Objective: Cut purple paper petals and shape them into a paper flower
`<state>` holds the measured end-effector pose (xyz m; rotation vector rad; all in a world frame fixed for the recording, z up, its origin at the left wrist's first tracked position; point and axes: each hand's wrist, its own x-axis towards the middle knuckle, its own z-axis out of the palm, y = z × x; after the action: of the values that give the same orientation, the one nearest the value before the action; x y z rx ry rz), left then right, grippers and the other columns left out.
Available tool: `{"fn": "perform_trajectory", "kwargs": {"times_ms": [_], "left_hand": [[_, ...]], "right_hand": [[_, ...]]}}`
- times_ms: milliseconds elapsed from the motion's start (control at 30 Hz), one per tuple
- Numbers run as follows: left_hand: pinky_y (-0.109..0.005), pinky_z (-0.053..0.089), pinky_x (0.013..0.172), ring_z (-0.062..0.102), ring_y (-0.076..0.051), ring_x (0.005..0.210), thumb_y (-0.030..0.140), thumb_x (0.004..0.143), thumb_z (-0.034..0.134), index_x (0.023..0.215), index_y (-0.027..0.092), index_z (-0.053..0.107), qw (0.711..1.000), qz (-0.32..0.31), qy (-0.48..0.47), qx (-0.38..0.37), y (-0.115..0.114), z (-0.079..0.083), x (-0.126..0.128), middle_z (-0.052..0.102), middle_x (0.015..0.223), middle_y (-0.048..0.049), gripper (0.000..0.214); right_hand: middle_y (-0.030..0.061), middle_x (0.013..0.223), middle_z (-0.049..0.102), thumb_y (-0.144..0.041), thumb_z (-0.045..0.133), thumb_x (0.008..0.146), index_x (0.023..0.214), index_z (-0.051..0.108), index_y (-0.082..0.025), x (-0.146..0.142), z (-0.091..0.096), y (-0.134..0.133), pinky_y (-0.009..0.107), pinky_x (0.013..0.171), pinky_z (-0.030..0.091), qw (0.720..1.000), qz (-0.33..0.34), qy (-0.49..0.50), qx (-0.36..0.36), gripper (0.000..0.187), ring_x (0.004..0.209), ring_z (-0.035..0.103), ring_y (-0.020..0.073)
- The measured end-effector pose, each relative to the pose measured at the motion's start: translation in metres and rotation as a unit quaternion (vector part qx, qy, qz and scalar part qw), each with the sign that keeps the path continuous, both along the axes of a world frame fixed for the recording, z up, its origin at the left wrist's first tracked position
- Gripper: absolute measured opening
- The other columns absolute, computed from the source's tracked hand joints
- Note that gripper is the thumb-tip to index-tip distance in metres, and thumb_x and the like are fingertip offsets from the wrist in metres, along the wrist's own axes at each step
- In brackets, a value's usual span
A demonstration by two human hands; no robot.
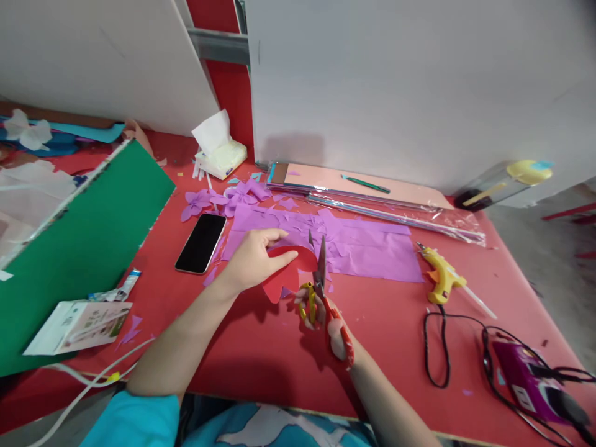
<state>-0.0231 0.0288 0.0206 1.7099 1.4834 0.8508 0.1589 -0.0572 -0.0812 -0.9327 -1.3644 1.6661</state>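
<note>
My left hand [254, 257] pinches a curved piece of red paper [283, 276] between thumb and fingers. The paper hangs just above the table, its lower edge ending in a rounded lobe. Wrapped round the red and yellow handles of a pair of scissors [321, 273] is my right hand [333, 320]. The blades are spread apart and point away from me, close to the paper's right edge; whether they touch it I cannot tell. Beneath and beyond both hands lies a crumpled purple sheet [377, 251] with cut scraps on it.
A phone [201, 243] and purple paper flowers [200, 202] lie left, near a tissue pack [221, 160] and a green board [107, 248]. At right are a yellow glue gun [444, 276], its black cord and a purple box [526, 379]. Wrapped sheets [316, 177] lie at the back.
</note>
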Motion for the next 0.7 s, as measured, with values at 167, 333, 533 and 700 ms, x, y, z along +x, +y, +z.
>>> {"fn": "perform_trajectory", "kwargs": {"times_ms": [167, 333, 533, 700], "left_hand": [[-0.035, 0.051, 0.083, 0.064, -0.021, 0.087, 0.029, 0.065, 0.066, 0.092, 0.015, 0.064, 1.000, 0.001, -0.010, 0.002, 0.000, -0.002, 0.000, 0.069, 0.094, -0.0062, 0.031], [-0.033, 0.051, 0.083, 0.063, -0.021, 0.088, 0.031, 0.064, 0.067, 0.091, 0.015, 0.064, 1.000, -0.005, -0.016, 0.010, 0.002, -0.003, -0.003, 0.069, 0.094, -0.0053, 0.031], [-0.032, 0.051, 0.080, 0.063, -0.020, 0.085, 0.028, 0.066, 0.065, 0.086, 0.014, 0.064, 1.000, -0.015, -0.015, 0.011, 0.002, 0.003, -0.007, 0.069, 0.089, -0.0050, 0.025], [-0.032, 0.051, 0.080, 0.063, -0.019, 0.084, 0.029, 0.064, 0.065, 0.086, 0.015, 0.065, 0.999, -0.040, -0.030, 0.018, 0.002, 0.002, -0.011, 0.069, 0.088, -0.0038, 0.026]], "right_hand": [[0.0036, 0.078, 0.047, -0.081, 0.028, 0.065, 0.113, 0.049, -0.025, 0.000, 0.000, -0.001, 0.027, 0.051, 0.036, 1.000, -0.008, 0.005, 0.005, 0.077, 0.057, 0.036, 0.0130], [0.0093, 0.103, 0.052, -0.081, 0.029, 0.066, 0.121, 0.043, -0.027, 0.001, 0.004, 0.001, 0.032, 0.062, 0.044, 1.000, 0.007, -0.013, 0.022, 0.078, 0.080, 0.052, 0.0216], [0.0108, 0.126, 0.042, -0.075, 0.034, 0.071, 0.129, 0.034, -0.026, 0.006, 0.004, 0.002, 0.044, 0.094, 0.035, 0.997, 0.018, -0.005, 0.072, 0.076, 0.115, 0.042, 0.0295], [0.0095, 0.112, 0.048, -0.075, 0.032, 0.071, 0.120, 0.043, -0.024, 0.007, 0.013, 0.006, 0.042, 0.087, 0.040, 0.994, 0.037, -0.059, 0.085, 0.072, 0.097, 0.050, 0.0267]]}}
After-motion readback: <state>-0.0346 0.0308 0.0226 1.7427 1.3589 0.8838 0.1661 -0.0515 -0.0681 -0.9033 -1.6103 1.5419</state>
